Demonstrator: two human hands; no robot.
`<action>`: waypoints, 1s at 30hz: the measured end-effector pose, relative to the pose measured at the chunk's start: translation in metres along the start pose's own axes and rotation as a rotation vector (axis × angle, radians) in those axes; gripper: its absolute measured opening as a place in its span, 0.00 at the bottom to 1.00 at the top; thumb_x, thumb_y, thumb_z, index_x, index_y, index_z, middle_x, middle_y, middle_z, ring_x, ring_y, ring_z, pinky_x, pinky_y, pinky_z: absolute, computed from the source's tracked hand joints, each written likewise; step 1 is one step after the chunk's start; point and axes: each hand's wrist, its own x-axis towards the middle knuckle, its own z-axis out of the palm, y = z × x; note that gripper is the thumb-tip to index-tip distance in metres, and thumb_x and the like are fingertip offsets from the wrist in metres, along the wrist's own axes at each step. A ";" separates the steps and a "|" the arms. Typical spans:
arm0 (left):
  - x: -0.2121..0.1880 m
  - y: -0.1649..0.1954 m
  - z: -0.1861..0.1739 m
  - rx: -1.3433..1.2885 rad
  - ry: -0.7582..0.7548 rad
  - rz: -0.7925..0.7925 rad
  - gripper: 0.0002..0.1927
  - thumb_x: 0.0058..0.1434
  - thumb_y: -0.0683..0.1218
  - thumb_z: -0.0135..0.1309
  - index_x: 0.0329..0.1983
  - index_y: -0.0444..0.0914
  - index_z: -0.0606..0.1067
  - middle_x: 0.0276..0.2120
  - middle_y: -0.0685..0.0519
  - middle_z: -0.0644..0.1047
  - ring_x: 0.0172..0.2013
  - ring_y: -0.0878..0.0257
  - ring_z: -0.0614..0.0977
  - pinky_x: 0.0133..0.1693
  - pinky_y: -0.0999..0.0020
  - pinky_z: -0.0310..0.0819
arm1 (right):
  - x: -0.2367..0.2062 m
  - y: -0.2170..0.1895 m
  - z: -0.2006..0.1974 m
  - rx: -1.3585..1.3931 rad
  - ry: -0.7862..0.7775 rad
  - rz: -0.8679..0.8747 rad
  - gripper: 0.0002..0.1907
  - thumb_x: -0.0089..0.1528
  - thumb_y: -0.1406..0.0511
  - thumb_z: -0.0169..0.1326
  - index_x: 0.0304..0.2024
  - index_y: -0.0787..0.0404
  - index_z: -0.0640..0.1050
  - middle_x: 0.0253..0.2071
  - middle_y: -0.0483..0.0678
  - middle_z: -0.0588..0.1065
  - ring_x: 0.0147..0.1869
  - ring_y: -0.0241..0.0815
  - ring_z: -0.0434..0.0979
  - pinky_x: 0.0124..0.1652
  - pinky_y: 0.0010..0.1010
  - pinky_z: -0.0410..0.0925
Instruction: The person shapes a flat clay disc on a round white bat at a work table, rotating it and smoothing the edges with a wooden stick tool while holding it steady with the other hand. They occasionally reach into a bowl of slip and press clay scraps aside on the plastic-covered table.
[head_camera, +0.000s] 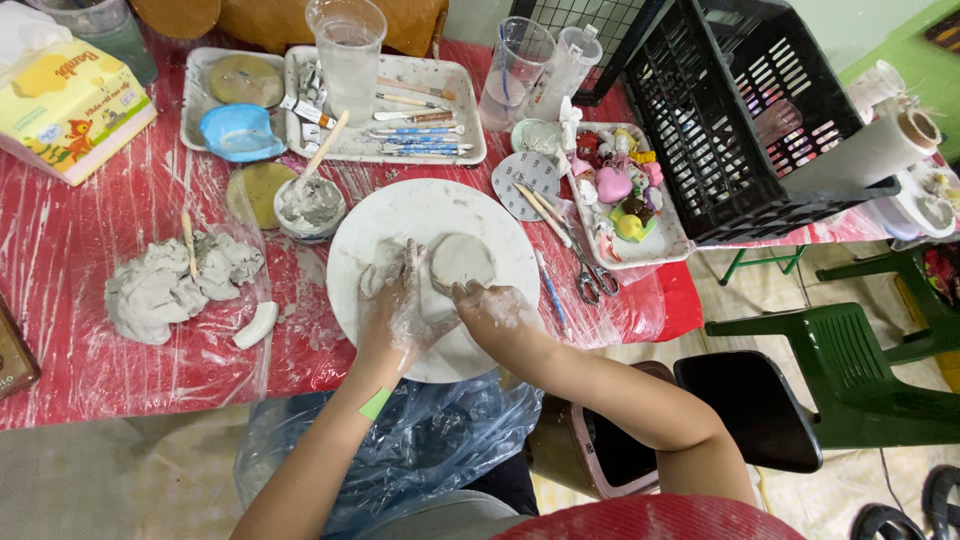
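Note:
A flat round disc of grey clay (462, 260) lies on a white round turntable (500, 235) on the red plastic-covered table. My left hand (393, 318), smeared with clay, rests on the turntable with its fingers reaching up along the disc's left edge. My right hand (495, 308), also coated in clay, sits at the disc's lower right edge with fingertips touching it. Whether either hand grips the disc is unclear.
A lump of grey clay (160, 285) lies at left. A small bowl of slip with a wooden stick (310, 205) stands near the turntable. Trays of tools (420, 135), cups (348, 55), a tray of coloured trinkets (625, 195), scissors (590, 275) and a black crate (740, 110) crowd the back and right.

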 end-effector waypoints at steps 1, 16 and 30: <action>0.000 -0.002 0.000 0.003 -0.009 -0.003 0.66 0.43 0.69 0.67 0.77 0.34 0.51 0.67 0.44 0.67 0.68 0.48 0.67 0.68 0.45 0.46 | 0.001 0.001 -0.010 -0.031 0.001 0.001 0.39 0.57 0.64 0.58 0.69 0.72 0.63 0.58 0.61 0.73 0.54 0.51 0.75 0.50 0.38 0.69; 0.015 -0.005 -0.021 0.022 -0.059 0.072 0.63 0.41 0.73 0.65 0.74 0.37 0.57 0.69 0.42 0.64 0.69 0.48 0.65 0.67 0.46 0.49 | -0.009 0.027 -0.053 0.333 -0.295 0.038 0.36 0.51 0.59 0.63 0.61 0.61 0.70 0.46 0.46 0.75 0.45 0.43 0.80 0.40 0.33 0.73; 0.007 -0.028 -0.025 0.068 0.048 0.230 0.27 0.51 0.61 0.64 0.49 0.43 0.82 0.59 0.56 0.76 0.65 0.53 0.67 0.63 0.46 0.54 | -0.030 0.094 -0.045 0.748 -0.058 0.520 0.12 0.66 0.59 0.56 0.49 0.56 0.81 0.41 0.50 0.81 0.40 0.51 0.82 0.37 0.40 0.73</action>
